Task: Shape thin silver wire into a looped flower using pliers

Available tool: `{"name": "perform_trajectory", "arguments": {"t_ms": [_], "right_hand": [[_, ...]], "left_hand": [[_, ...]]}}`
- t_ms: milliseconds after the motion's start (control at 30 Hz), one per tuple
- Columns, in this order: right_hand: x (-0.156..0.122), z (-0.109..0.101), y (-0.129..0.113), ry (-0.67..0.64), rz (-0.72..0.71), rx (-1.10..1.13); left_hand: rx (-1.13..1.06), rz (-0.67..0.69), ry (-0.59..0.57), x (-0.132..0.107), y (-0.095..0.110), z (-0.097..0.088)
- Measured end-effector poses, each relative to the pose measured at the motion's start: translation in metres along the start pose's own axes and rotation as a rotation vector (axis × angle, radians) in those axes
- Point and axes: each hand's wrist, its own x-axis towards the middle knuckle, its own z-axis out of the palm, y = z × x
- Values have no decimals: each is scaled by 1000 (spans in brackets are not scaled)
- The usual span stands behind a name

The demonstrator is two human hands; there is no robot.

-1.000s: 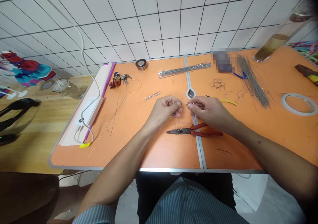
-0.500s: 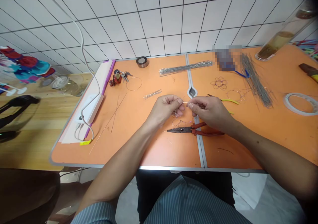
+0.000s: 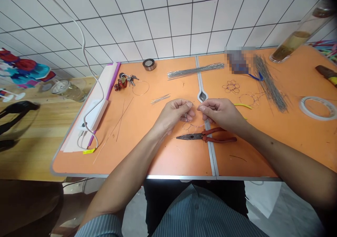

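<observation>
Orange table [image 3: 126, 153], left hand [image 3: 173, 116], right hand [image 3: 221, 114] pinching thin wire [image 3: 185, 117], one pair of pliers [image 3: 204, 136]

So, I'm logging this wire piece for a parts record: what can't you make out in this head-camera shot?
The wire in the left hand: fingers hide most of its shape.
The right hand: its curled fingers hide whether it grips anything.
The pixelated object: blurred out at the table's back edge.
The dark-handled tool: cut off by the view's right edge.
The glass tube: top cut off by the view's edge.
</observation>
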Motion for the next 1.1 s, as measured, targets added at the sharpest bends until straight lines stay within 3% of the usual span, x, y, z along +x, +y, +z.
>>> {"name": "perform_trajectory", "arguments": {"t_ms": [133,300,500,667,833,967,1100], "right_hand": [[1,0,4,2,-25,53],[3,-2,9,-102,-15,206],[5,-4,13,-124,-25,218],[7,-2,16,-30,-25,276],[12,-1,23,22,-96,165],[16,0,14,118,-237,45],[15,2,1,131,-247,9]], "left_hand": [[47,-1,10,1,0,-1],[32,6,8,2,-2,-1],[63,28,24,2,-3,0],[26,30,8,1,-1,1],[87,75,57,0,0,2],[159,84,60,-2,1,4],[180,73,11,-4,0,5]]}}
